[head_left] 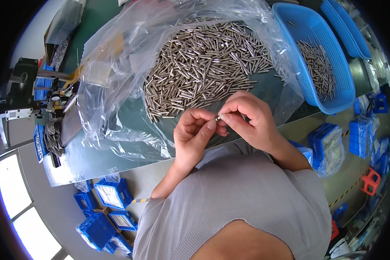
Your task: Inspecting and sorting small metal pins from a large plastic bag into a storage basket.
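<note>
Between the fingertips of both hands, just in front of the pile, is a small metal pin (pixel 217 117), mostly covered by the fingers. My left hand (pixel 194 135) pinches it from the left with thumb and forefinger. From the right, my right hand (pixel 251 119) closes thumb and forefinger on the same pin. Beyond my hands a large heap of slim metal pins (pixel 203 65) is spread on a clear plastic sheet (pixel 117 86). More loose pins (pixel 317 69) lie inside a blue perforated basket (pixel 286 17) to the right.
A green worktable (pixel 91 167) carries the heap. Another blue basket (pixel 344 28) stands at the far right, and a dark metal device (pixel 26 80) at the left. Blue crates (pixel 112 193) stand on the floor both sides, with a red stool (pixel 370 181) at right.
</note>
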